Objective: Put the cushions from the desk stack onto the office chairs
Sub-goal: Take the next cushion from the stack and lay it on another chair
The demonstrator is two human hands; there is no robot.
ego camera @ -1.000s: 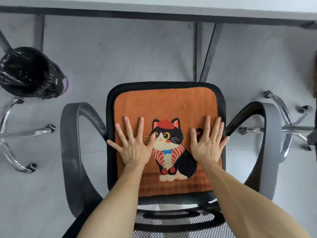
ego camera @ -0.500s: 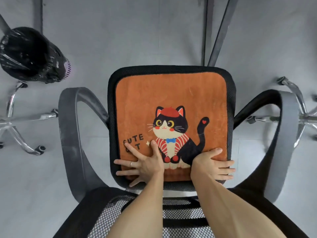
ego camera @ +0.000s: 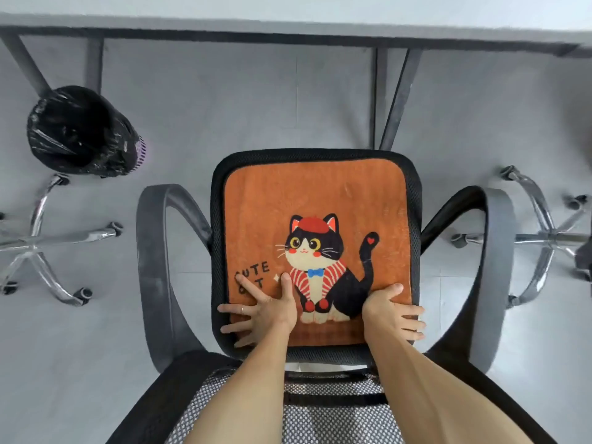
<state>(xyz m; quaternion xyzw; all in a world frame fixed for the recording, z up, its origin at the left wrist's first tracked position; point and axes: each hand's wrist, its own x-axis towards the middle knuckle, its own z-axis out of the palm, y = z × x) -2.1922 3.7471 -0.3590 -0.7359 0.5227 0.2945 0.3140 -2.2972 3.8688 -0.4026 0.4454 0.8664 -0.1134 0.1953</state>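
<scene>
An orange cushion (ego camera: 307, 193) with a cartoon cat and the words "CUTE CAT" lies flat on the seat of a black mesh office chair (ego camera: 415, 200). My left hand (ego camera: 262, 312) presses on the cushion's near left corner with fingers spread and straight. On the near right corner rests my right hand (ego camera: 392, 312), fingers pointing right over the cushion's edge and the seat rim. Both forearms reach over the chair's mesh backrest (ego camera: 320, 408). The desk stack is out of view.
Grey armrests (ego camera: 153, 267) curve out on both sides of the seat. A bin lined with a black bag (ego camera: 80, 133) stands at the left under the desk (ego camera: 288, 24). Chrome chair bases (ego camera: 41, 238) show at the far left and far right on the grey floor.
Both hands slid from the cushion's middle back to its near corners, fingers turned outward. Over the last half second they hold still; the view tilted up and shows the desk edge.
</scene>
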